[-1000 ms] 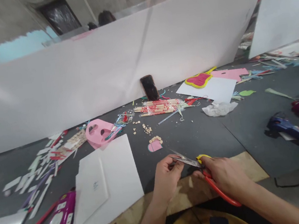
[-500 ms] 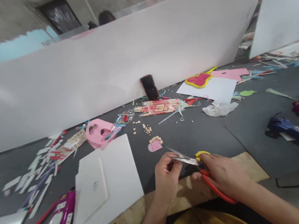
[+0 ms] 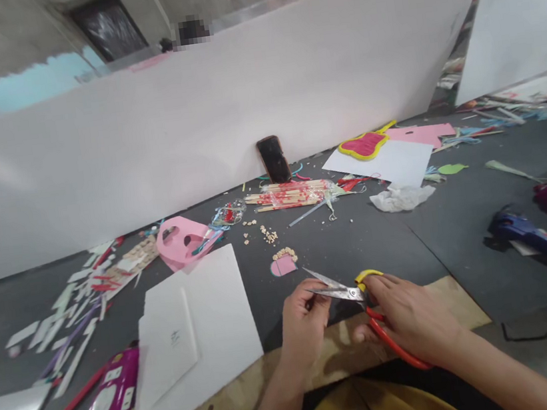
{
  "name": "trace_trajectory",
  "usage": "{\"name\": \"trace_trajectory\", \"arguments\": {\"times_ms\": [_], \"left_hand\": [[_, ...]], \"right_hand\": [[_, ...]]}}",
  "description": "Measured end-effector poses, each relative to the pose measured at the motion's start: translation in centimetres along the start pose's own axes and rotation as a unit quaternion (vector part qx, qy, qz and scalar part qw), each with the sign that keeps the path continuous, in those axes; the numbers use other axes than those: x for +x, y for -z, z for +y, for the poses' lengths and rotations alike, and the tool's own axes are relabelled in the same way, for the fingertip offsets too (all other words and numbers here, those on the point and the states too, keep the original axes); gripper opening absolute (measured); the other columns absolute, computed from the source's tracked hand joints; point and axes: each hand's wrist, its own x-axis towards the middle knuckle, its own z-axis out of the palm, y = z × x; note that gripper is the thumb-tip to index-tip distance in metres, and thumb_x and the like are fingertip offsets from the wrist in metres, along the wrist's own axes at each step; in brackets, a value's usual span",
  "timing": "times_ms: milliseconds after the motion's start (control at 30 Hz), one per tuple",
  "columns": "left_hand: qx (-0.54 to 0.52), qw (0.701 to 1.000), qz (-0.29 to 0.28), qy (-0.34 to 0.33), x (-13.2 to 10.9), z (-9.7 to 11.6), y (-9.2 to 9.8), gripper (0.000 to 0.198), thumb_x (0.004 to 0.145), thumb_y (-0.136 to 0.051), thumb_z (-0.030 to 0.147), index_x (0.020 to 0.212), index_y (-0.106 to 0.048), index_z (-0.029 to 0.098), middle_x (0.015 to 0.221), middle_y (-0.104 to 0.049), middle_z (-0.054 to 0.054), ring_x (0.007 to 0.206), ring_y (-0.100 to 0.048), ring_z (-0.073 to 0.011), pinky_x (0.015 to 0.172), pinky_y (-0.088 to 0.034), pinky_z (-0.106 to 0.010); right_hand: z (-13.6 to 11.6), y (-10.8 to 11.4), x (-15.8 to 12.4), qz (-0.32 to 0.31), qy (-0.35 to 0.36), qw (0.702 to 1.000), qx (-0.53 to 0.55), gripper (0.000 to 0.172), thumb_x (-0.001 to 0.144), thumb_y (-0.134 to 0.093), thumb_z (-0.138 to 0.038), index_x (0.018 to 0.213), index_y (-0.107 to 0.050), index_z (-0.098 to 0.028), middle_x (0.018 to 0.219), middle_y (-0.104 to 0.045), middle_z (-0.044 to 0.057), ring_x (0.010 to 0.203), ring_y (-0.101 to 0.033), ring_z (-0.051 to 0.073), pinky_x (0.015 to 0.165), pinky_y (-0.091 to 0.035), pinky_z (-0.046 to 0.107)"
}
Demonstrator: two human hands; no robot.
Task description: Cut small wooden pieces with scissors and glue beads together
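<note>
My right hand (image 3: 412,321) grips a pair of scissors (image 3: 340,292) with orange-red and yellow handles, and their steel blades stand slightly apart. My left hand (image 3: 305,322) is curled with its fingertips pinched next to the blades. Anything held between those fingers is hidden. Both hands are over the grey work surface (image 3: 350,249), just beyond a plywood board (image 3: 324,360). A small pink cut-out (image 3: 283,266) with wooden beads along its top lies a little above the blade tips, apart from them.
White sheets (image 3: 195,343) lie left of my hands, beside a pink foam cut-out (image 3: 180,243). A phone (image 3: 273,159) leans against a white board (image 3: 145,148). Wrapped wooden sticks (image 3: 287,196), a blue glue gun (image 3: 535,241) and scattered paper strips (image 3: 67,319) lie around.
The scissor blades have opened wider, and both hands have shifted only slightly. The view has tilted a little.
</note>
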Motion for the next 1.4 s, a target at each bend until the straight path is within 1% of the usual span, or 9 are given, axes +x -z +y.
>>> {"name": "trace_trajectory", "arguments": {"times_ms": [133, 233, 367, 433, 533, 633, 1033, 1233, 1400], "left_hand": [[-0.021, 1.000, -0.004, 0.022, 0.0, 0.1, -0.2, 0.027, 0.080, -0.061, 0.041, 0.074, -0.060, 0.014, 0.052, -0.039, 0.006, 0.042, -0.033, -0.0058, 0.042, -0.024, -0.020], [-0.069, 0.996, 0.020, 0.056, 0.1, -0.1, -0.2, 0.032, 0.078, -0.063, 0.046, 0.076, -0.060, 0.014, 0.047, -0.037, 0.008, 0.041, -0.031, -0.0049, 0.041, -0.021, -0.019], [-0.180, 0.976, 0.027, 0.122, 0.2, 0.1, 0.1, 0.036, 0.075, -0.065, 0.049, 0.075, -0.058, 0.014, 0.045, -0.034, 0.009, 0.039, -0.024, -0.0030, 0.040, -0.013, -0.018], [-0.220, 0.965, 0.017, 0.138, 0.2, 0.4, 0.2, 0.033, 0.073, -0.069, 0.045, 0.074, -0.058, 0.014, 0.050, -0.040, 0.007, 0.040, -0.024, -0.0014, 0.040, -0.012, -0.017], [-0.268, 0.951, 0.008, 0.152, 0.1, 0.9, 0.2, 0.029, 0.071, -0.073, 0.038, 0.079, -0.058, 0.014, 0.071, -0.055, 0.003, 0.040, -0.026, 0.0015, 0.039, -0.012, -0.016], [-0.295, 0.942, -0.003, 0.161, 0.0, 1.1, 0.2, 0.026, 0.072, -0.073, 0.033, 0.086, -0.059, 0.016, 0.081, -0.058, 0.001, 0.041, -0.028, 0.0027, 0.039, -0.012, -0.015], [-0.253, 0.955, 0.000, 0.154, 0.3, 0.7, -0.3, 0.027, 0.071, -0.072, 0.037, 0.078, -0.058, 0.015, 0.075, -0.058, 0.001, 0.043, -0.030, 0.0005, 0.040, -0.012, -0.016], [-0.225, 0.963, -0.018, 0.143, 0.3, 0.4, -0.7, 0.029, 0.072, -0.072, 0.040, 0.075, -0.060, 0.014, 0.050, -0.038, 0.008, 0.042, -0.025, -0.0020, 0.041, -0.012, -0.018], [-0.216, 0.965, -0.027, 0.143, 0.2, 0.4, -0.8, 0.030, 0.070, -0.074, 0.040, 0.077, -0.062, 0.013, 0.047, -0.033, 0.009, 0.043, -0.025, -0.0025, 0.042, -0.013, -0.018]], "right_hand": [[0.1, -0.2, -0.1, 0.005, -0.004, 1.000, 0.009, 0.019, 0.078, -0.057, -0.038, 0.082, -0.050, -0.021, 0.081, -0.066, 0.009, 0.079, -0.063, 0.026, 0.065, -0.044, 0.034], [0.6, 0.0, -0.2, 0.016, -0.009, 1.000, -0.001, 0.019, 0.080, -0.055, -0.039, 0.084, -0.051, -0.021, 0.081, -0.067, 0.009, 0.079, -0.064, 0.026, 0.064, -0.044, 0.033], [2.0, 0.3, -0.4, 0.052, -0.065, 0.996, 0.009, 0.029, 0.086, -0.045, -0.052, 0.083, -0.050, -0.024, 0.071, -0.065, 0.004, 0.066, -0.062, 0.022, 0.055, -0.040, 0.029], [2.8, 0.4, -0.5, 0.062, -0.093, 0.994, 0.010, 0.034, 0.087, -0.041, -0.057, 0.081, -0.049, -0.024, 0.071, -0.065, 0.003, 0.062, -0.061, 0.020, 0.051, -0.038, 0.028], [4.0, 0.3, -0.7, 0.061, -0.125, 0.990, -0.018, 0.034, 0.087, -0.040, -0.056, 0.077, -0.046, -0.024, 0.074, -0.065, 0.004, 0.061, -0.061, 0.019, 0.050, -0.037, 0.027], [4.5, 0.2, -0.9, 0.056, -0.152, 0.986, -0.035, 0.030, 0.086, -0.040, -0.053, 0.075, -0.044, -0.025, 0.072, -0.064, 0.003, 0.063, -0.062, 0.021, 0.050, -0.037, 0.028], [4.7, -0.1, -1.5, 0.076, -0.153, 0.985, 0.015, 0.022, 0.083, -0.043, -0.047, 0.076, -0.044, -0.026, 0.067, -0.064, 0.002, 0.060, -0.060, 0.021, 0.049, -0.036, 0.028], [4.1, -0.5, -1.7, 0.046, -0.139, 0.989, 0.024, 0.028, 0.088, -0.040, -0.051, 0.077, -0.043, -0.026, 0.072, -0.064, 0.001, 0.054, -0.058, 0.018, 0.049, -0.036, 0.027], [4.0, -0.6, -1.9, 0.049, -0.135, 0.989, 0.032, 0.027, 0.089, -0.040, -0.049, 0.076, -0.044, -0.025, 0.069, -0.063, 0.000, 0.051, -0.056, 0.016, 0.049, -0.034, 0.027]]}}
